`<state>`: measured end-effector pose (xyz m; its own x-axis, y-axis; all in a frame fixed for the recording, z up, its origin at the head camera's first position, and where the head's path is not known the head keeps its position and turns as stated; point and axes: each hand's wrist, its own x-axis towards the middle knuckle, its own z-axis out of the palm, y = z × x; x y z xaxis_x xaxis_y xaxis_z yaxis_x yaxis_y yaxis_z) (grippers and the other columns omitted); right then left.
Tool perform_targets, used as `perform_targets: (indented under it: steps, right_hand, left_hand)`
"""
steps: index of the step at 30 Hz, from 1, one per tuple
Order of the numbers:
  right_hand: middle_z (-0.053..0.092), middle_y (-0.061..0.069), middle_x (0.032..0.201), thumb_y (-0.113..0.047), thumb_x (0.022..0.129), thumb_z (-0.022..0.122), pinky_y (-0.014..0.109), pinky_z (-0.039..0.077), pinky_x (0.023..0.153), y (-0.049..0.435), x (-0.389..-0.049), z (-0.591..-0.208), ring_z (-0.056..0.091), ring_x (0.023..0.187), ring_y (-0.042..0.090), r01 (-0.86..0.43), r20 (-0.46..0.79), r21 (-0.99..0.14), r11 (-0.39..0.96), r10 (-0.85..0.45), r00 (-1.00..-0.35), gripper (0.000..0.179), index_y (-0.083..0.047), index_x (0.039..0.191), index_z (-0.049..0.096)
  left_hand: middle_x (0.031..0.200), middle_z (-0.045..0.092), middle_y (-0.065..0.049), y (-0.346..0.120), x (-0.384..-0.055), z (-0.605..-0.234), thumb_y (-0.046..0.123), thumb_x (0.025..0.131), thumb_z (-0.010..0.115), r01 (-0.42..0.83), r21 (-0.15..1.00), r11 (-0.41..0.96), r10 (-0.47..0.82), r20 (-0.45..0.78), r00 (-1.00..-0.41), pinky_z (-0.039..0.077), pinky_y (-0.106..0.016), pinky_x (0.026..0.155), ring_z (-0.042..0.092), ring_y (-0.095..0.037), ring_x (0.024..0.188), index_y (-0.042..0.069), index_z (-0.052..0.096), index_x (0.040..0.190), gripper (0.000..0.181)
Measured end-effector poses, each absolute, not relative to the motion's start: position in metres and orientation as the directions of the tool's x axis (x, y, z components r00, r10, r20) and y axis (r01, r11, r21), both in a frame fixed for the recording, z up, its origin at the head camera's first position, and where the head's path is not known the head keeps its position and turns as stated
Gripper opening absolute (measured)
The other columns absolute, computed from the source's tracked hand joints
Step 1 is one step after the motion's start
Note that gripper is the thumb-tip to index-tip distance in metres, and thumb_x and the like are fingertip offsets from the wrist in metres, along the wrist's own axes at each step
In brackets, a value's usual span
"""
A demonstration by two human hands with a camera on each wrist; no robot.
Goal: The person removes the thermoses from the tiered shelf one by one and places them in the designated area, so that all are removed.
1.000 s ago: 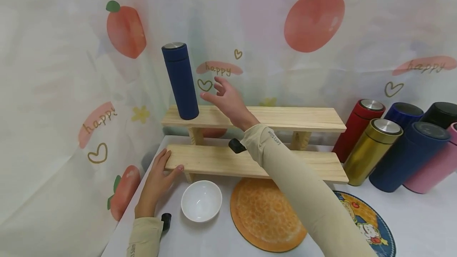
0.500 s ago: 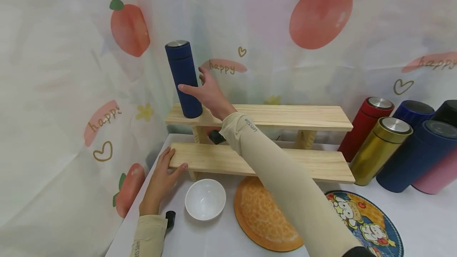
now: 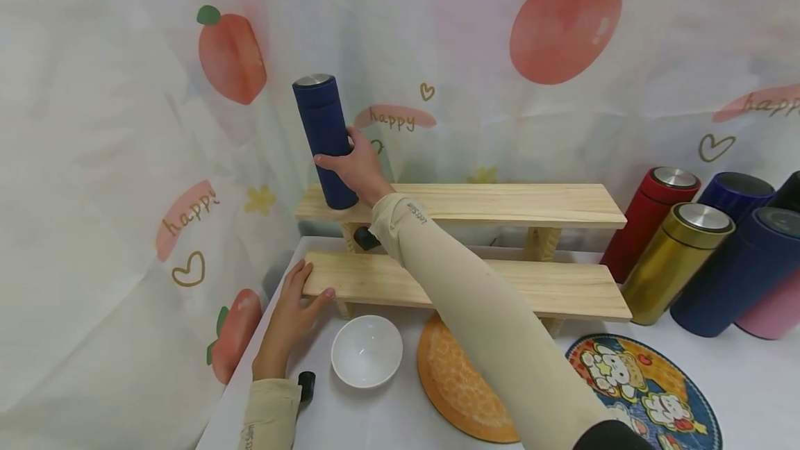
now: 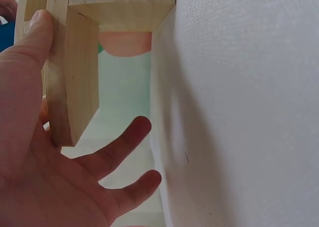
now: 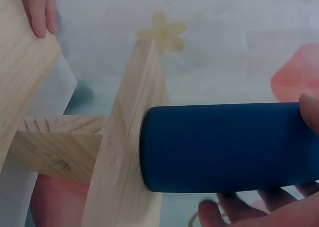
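A dark blue thermos bottle (image 3: 323,123) with a silver top stands at the left end of the upper shelf of a two-step wooden stand (image 3: 512,203). My right hand (image 3: 359,171) grips its lower half, thumb across the front and fingers round the back. In the right wrist view the bottle's base (image 5: 159,149) meets the upper board (image 5: 122,122). My left hand (image 3: 289,318) holds the left end of the lower shelf (image 3: 369,279). From the left wrist, its thumb lies on the board's edge (image 4: 59,77), while two fingers (image 4: 119,149) extend below the board.
A white bowl (image 3: 367,353) sits before the stand's left end, beside an orange round mat (image 3: 459,384) partly under my right arm. A cartoon-print round mat (image 3: 650,394) lies farther right. Several bottles stand right of the stand, including red (image 3: 650,221) and gold (image 3: 675,262) ones.
My right hand has moved left from beside the blue thermos bottle and closed round it. The left hand keeps its place on the lower shelf. The head view has shifted slightly.
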<state>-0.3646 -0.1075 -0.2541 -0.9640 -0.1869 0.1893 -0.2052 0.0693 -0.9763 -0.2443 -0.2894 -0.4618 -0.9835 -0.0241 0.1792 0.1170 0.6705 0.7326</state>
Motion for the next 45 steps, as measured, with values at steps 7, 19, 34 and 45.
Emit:
perform_targets:
  steps: [7,19,34,45]
  right_hand:
    - [0.056,0.013,0.156,-0.018,0.095,0.085,0.048,0.047,0.115,-0.100,-0.360,-0.254,0.057,0.140,0.030,-0.230,0.212,-0.966,0.117,-0.150,-0.966,0.084,-0.013,0.166,0.040]
    - [0.058,0.009,0.155,-0.025,0.092,0.087,0.050,0.049,0.113,-0.082,-0.345,-0.260,0.057,0.139,0.028,-0.276,0.256,-0.953,0.124,-0.155,-0.954,0.082,-0.017,0.163,0.045]
    - [0.054,0.008,0.158,-0.030,0.093,0.085,0.053,0.047,0.114,-0.056,-0.315,-0.257,0.052,0.141,0.027,-0.303,0.285,-0.948,0.099,-0.164,-0.944,0.084,-0.018,0.164,0.044]
    - [0.059,0.007,0.152,-0.029,0.092,0.086,0.053,0.051,0.109,-0.031,-0.291,-0.269,0.061,0.131,0.029,-0.342,0.328,-0.938,0.054,-0.178,-0.928,0.082,-0.017,0.163,0.046]
  left_hand:
    - [0.176,0.019,-0.017,-0.286,-0.243,-0.460,0.039,0.104,0.073,0.117,0.731,0.672,-0.021,0.178,-0.984,0.021,-0.059,0.127,0.020,-0.039,0.161,0.001,0.032,0.166,0.083]
    - [0.177,0.015,-0.015,-0.286,-0.240,-0.458,0.047,0.105,0.069,0.076,0.718,0.692,-0.036,0.139,-0.990,0.020,-0.063,0.126,0.018,-0.041,0.161,0.004,0.029,0.168,0.086]
    - [0.177,0.015,-0.017,-0.289,-0.241,-0.459,0.042,0.106,0.069,0.091,0.716,0.693,-0.019,0.144,-0.989,0.019,-0.060,0.128,0.016,-0.040,0.162,0.001,0.029,0.167,0.084]
    - [0.177,0.014,-0.017,-0.290,-0.240,-0.458,0.046,0.106,0.068,0.078,0.702,0.708,-0.021,0.131,-0.991,0.019,-0.061,0.127,0.016,-0.041,0.161,0.002,0.027,0.168,0.086]
